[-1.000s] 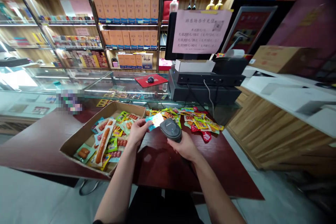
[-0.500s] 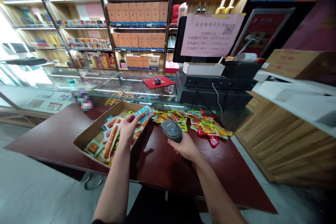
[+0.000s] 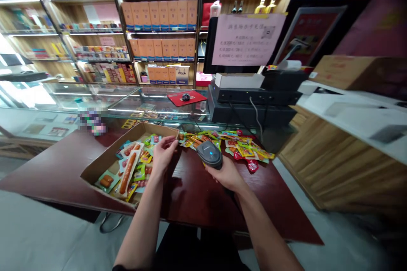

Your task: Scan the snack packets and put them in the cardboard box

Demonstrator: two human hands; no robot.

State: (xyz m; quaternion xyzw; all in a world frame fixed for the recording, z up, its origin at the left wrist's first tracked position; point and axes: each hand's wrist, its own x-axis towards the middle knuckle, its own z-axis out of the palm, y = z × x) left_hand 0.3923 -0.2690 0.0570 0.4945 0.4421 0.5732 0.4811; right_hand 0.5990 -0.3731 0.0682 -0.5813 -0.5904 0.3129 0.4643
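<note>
My left hand (image 3: 163,154) is beside the right wall of a cardboard box (image 3: 92,168), its fingers loosely curled and apart, with no packet visible in them. Inside the box lie several small snack packets and a long packaged sausage (image 3: 127,172). My right hand (image 3: 229,173) is wrapped round a dark grey handheld scanner (image 3: 210,154), which has a small blue light on top. Beyond the scanner, colourful snack packets (image 3: 246,150) are spread along the back of the dark red table (image 3: 200,203).
Behind the table stands a glass counter (image 3: 149,97) with a red mat (image 3: 199,96) and a mouse (image 3: 186,97). A monitor bearing a pink sign (image 3: 248,40) stands at the back right. A pixelated object (image 3: 93,121) is at the left.
The blue packet that was in my left hand no longer shows there. That hand's fingers have loosened near the box's right wall. The view has shifted slightly; my right hand still holds the scanner.
</note>
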